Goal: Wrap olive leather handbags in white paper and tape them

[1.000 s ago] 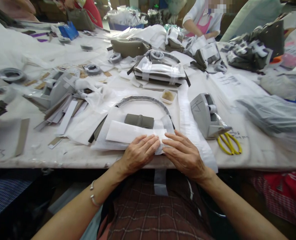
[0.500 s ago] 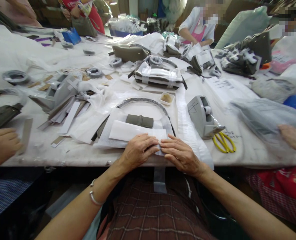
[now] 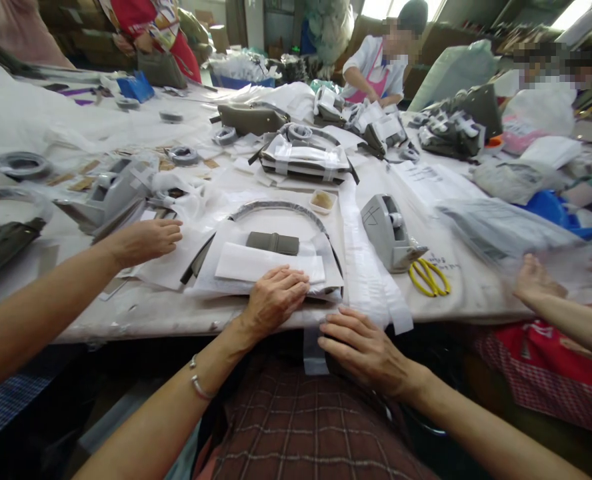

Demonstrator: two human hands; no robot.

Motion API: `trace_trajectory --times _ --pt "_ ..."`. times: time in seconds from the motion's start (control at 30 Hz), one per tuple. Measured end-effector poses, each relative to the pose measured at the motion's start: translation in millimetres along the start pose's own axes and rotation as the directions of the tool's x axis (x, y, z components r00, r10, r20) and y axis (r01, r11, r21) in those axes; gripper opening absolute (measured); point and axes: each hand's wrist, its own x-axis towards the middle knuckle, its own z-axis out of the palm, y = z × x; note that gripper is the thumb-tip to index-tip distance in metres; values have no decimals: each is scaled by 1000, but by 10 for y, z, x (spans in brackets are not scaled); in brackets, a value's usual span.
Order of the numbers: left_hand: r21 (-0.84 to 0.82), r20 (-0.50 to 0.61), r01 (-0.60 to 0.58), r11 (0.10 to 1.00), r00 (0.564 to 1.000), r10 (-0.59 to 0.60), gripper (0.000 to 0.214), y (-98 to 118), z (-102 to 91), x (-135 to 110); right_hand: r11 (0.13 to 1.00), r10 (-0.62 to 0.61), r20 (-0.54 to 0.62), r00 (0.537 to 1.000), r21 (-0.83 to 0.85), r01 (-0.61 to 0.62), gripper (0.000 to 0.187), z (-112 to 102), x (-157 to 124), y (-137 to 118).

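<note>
My left hand (image 3: 276, 297) rests palm down, fingers slightly bent, on a folded white paper (image 3: 269, 267) over a wrapped bag at the table's near edge. An olive leather piece (image 3: 273, 243) lies just beyond the paper, under a dark curved handle (image 3: 281, 208). Just below the table edge, my right hand (image 3: 363, 347) has its fingers stretched toward a clear tape strip (image 3: 313, 350) that hangs from the edge. Whether it touches the strip I cannot tell.
A co-worker's hand (image 3: 146, 240) reaches in from the left onto white sheets. Another person's hand (image 3: 536, 283) lies on plastic at the right. A grey tape dispenser (image 3: 389, 230) and yellow scissors (image 3: 429, 277) sit right of the bag. More wrapped bags (image 3: 303, 157) lie beyond.
My right hand has left the paper and dropped below the table edge. My left hand stays on the paper. A co-worker's arm has reached in from the left.
</note>
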Motion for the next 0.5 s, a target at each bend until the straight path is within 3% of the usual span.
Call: trace_trajectory --times 0.07,0.2,0.5 --pt "4 -14 -4 1000 1000 4 12 4 1 2 995 25 43 999 -102 -20 38 204 -67 -37" --pt "19 -18 -12 1000 1000 13 13 9 -6 5 981 85 -37 996 -172 -90 40 559 -69 55" --pt "18 -11 -9 1000 1000 10 14 11 -17 -3 960 64 -71 995 -267 -81 43 606 -124 89"
